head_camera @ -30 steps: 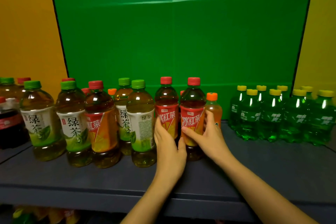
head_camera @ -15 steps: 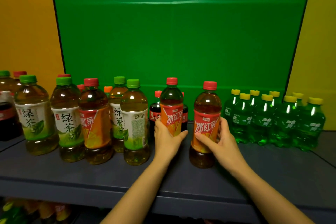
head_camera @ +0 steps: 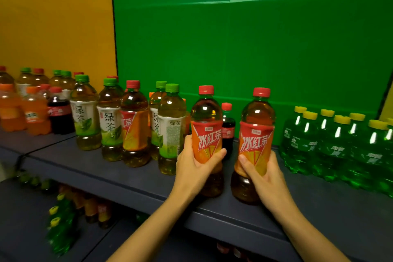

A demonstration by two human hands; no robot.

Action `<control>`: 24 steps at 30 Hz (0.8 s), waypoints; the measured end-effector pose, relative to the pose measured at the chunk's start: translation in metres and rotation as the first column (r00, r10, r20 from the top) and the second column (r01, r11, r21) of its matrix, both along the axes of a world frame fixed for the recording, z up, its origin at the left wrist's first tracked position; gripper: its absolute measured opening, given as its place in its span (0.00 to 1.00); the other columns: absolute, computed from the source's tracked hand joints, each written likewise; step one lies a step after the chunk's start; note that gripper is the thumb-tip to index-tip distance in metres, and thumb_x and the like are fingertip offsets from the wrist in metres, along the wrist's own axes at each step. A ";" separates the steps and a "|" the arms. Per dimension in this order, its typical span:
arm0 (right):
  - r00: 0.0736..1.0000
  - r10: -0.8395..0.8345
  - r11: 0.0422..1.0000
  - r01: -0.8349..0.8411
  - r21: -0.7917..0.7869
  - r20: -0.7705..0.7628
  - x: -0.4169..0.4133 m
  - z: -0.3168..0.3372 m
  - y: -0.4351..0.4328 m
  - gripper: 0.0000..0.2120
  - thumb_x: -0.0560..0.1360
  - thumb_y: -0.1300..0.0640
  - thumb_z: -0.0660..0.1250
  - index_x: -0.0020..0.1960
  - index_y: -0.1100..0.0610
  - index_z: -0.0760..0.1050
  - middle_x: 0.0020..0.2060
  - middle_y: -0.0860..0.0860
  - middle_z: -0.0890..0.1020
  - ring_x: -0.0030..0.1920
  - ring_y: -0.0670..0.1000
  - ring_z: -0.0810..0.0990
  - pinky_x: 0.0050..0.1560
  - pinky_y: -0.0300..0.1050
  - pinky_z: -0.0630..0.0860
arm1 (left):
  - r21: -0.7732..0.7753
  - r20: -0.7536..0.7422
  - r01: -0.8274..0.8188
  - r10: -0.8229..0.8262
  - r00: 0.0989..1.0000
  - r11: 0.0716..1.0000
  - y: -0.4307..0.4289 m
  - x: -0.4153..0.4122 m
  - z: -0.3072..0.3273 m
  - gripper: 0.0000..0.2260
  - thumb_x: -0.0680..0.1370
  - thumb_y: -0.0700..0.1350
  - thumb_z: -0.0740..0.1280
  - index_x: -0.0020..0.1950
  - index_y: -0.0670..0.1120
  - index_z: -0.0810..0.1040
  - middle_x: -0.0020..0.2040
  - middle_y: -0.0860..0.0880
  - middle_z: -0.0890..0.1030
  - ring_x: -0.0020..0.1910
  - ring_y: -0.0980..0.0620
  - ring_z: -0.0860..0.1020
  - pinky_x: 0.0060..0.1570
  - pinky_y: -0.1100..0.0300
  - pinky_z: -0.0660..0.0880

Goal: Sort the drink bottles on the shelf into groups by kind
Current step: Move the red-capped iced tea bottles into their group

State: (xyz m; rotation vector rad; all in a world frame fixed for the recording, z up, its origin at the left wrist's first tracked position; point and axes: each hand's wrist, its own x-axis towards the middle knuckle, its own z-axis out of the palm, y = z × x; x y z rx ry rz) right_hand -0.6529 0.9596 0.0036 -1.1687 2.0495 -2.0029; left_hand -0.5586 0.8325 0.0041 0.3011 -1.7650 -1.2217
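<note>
Left hand (head_camera: pixel 195 168) is wrapped round the left iced-tea bottle (head_camera: pixel 206 125), and right hand (head_camera: pixel 263 174) round the right iced-tea bottle (head_camera: pixel 256 130). Both bottles are upright near the shelf's (head_camera: pixel 127 178) front edge. At twelve o'clock between them stands a small cola bottle (head_camera: pixel 228 132). Green-tea bottles (head_camera: pixel 171 125) are at nine o'clock and green soda bottles (head_camera: pixel 338 144) at three.

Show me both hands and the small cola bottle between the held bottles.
left hand (head_camera: pixel 189 171), head view, back of the hand.
right hand (head_camera: pixel 269 176), head view, back of the hand.
small cola bottle (head_camera: pixel 228 132), head view, red label.
</note>
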 end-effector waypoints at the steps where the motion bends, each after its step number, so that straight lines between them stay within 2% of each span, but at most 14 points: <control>1: 1.000 0.026 0.999 -0.026 -0.030 0.009 0.004 0.002 0.001 0.15 0.68 0.49 0.68 0.51 0.41 0.66 0.46 0.36 0.77 0.42 0.30 0.78 0.39 0.27 0.72 | 0.020 -0.034 -0.004 0.005 0.999 1.000 0.003 0.009 0.000 0.21 0.66 0.51 0.75 0.54 0.58 0.70 0.50 0.57 0.80 0.48 0.64 0.79 0.46 0.68 0.76; 5: 0.991 0.135 0.985 -0.134 -0.104 0.002 0.021 0.009 -0.001 0.28 0.62 0.44 0.67 0.61 0.44 0.66 0.48 0.38 0.79 0.46 0.31 0.78 0.45 0.30 0.72 | 0.052 -0.127 -0.077 0.083 0.988 0.996 0.001 0.049 0.003 0.27 0.64 0.52 0.77 0.58 0.61 0.68 0.52 0.58 0.80 0.50 0.63 0.79 0.47 0.69 0.76; 7: 0.982 0.191 0.974 -0.190 -0.122 -0.008 0.032 0.014 -0.007 0.28 0.61 0.43 0.67 0.60 0.44 0.67 0.49 0.40 0.80 0.47 0.34 0.79 0.47 0.33 0.72 | 0.035 -0.151 -0.152 0.155 0.976 0.988 -0.007 0.072 0.006 0.27 0.63 0.51 0.75 0.59 0.61 0.68 0.53 0.57 0.79 0.51 0.62 0.79 0.47 0.68 0.77; 10: 0.956 0.293 0.948 -0.294 -0.123 -0.019 0.052 0.018 -0.022 0.28 0.59 0.40 0.67 0.58 0.43 0.68 0.49 0.41 0.81 0.48 0.36 0.80 0.45 0.32 0.74 | 0.031 -0.175 -0.276 0.277 0.945 0.961 -0.023 0.107 0.009 0.27 0.63 0.50 0.73 0.59 0.57 0.70 0.53 0.54 0.80 0.50 0.60 0.80 0.44 0.67 0.78; 13: 0.917 0.399 0.911 -0.398 -0.108 -0.013 0.073 0.019 -0.045 0.30 0.58 0.38 0.67 0.59 0.42 0.67 0.50 0.40 0.81 0.50 0.38 0.80 0.48 0.34 0.75 | 0.031 -0.180 -0.395 0.394 0.901 0.918 -0.042 0.146 0.012 0.26 0.59 0.55 0.74 0.55 0.59 0.70 0.51 0.55 0.80 0.47 0.60 0.80 0.43 0.66 0.79; 15: 0.893 0.450 0.888 -0.449 -0.097 -0.016 0.089 0.019 -0.063 0.33 0.59 0.37 0.67 0.62 0.43 0.66 0.51 0.41 0.81 0.50 0.38 0.80 0.51 0.37 0.75 | 0.041 -0.184 -0.462 0.462 0.868 0.886 -0.056 0.172 0.013 0.27 0.57 0.58 0.72 0.55 0.60 0.70 0.49 0.56 0.79 0.45 0.63 0.80 0.40 0.68 0.78; 18: 0.870 0.493 0.866 -0.492 -0.085 -0.014 0.113 0.015 -0.092 0.31 0.59 0.37 0.67 0.61 0.43 0.67 0.51 0.41 0.81 0.49 0.36 0.80 0.49 0.33 0.74 | 0.060 -0.185 -0.537 0.538 0.822 0.841 -0.078 0.209 0.014 0.29 0.56 0.59 0.71 0.55 0.57 0.71 0.48 0.56 0.79 0.43 0.64 0.80 0.37 0.69 0.76; 22: 0.850 0.526 0.849 -0.526 -0.054 -0.016 0.147 0.011 -0.138 0.32 0.61 0.38 0.66 0.62 0.45 0.66 0.53 0.39 0.79 0.50 0.36 0.78 0.47 0.29 0.73 | 0.072 -0.166 -0.590 0.593 0.787 0.804 -0.112 0.259 0.012 0.26 0.56 0.59 0.71 0.52 0.60 0.71 0.47 0.53 0.80 0.45 0.56 0.79 0.42 0.60 0.76; 24: 0.843 0.538 0.841 -0.538 -0.056 -0.019 0.167 0.011 -0.166 0.32 0.61 0.38 0.66 0.63 0.45 0.64 0.53 0.38 0.77 0.51 0.34 0.77 0.46 0.26 0.72 | 0.066 -0.161 -0.607 0.609 0.777 0.792 -0.134 0.284 0.010 0.26 0.56 0.59 0.71 0.52 0.59 0.72 0.46 0.53 0.80 0.43 0.56 0.80 0.41 0.60 0.75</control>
